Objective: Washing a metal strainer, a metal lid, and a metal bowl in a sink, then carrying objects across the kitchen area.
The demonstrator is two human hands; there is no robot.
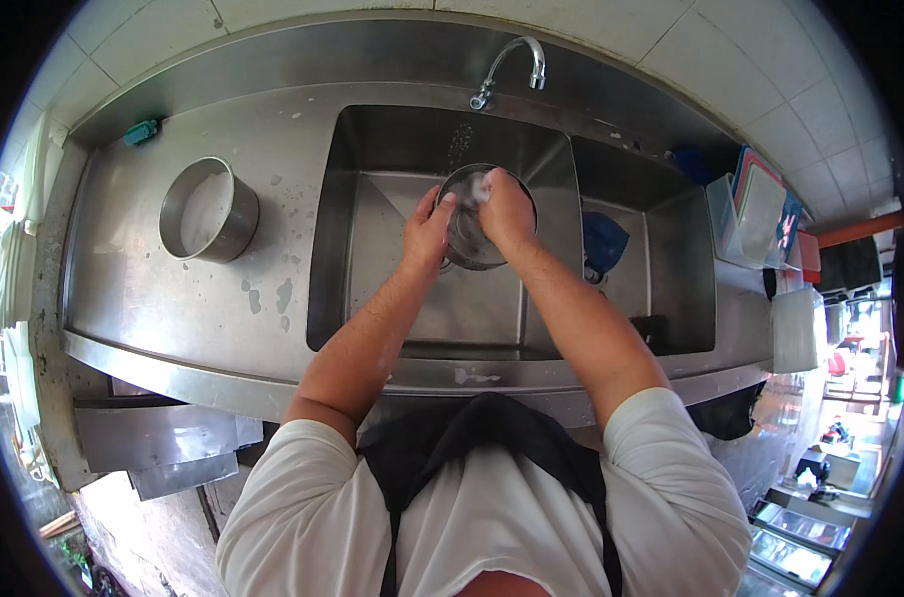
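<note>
Over the left sink basin [392, 298], my left hand [428, 231] grips the rim of a round metal pan [473, 237], thumb over the edge. The pan is tilted towards me and soapy inside. My right hand [508, 213] is a fist inside the pan, closed around a white foamy wad [481, 185]; suds hide whether it is a sponge or another scrubber. A chrome gooseneck faucet [513, 52] rises behind the basin, with no stream visible from its spout. A second deep round metal pan [235, 216], with white suds inside, stands on the steel drainboard to my left.
A blue cloth-like item [605, 240] lies in the right basin [668, 261]. Plastic containers and lids [758, 201] stand at the counter's right end. A teal object [141, 132] sits at the back left. The steel counter's front edge [481, 373] runs before my body.
</note>
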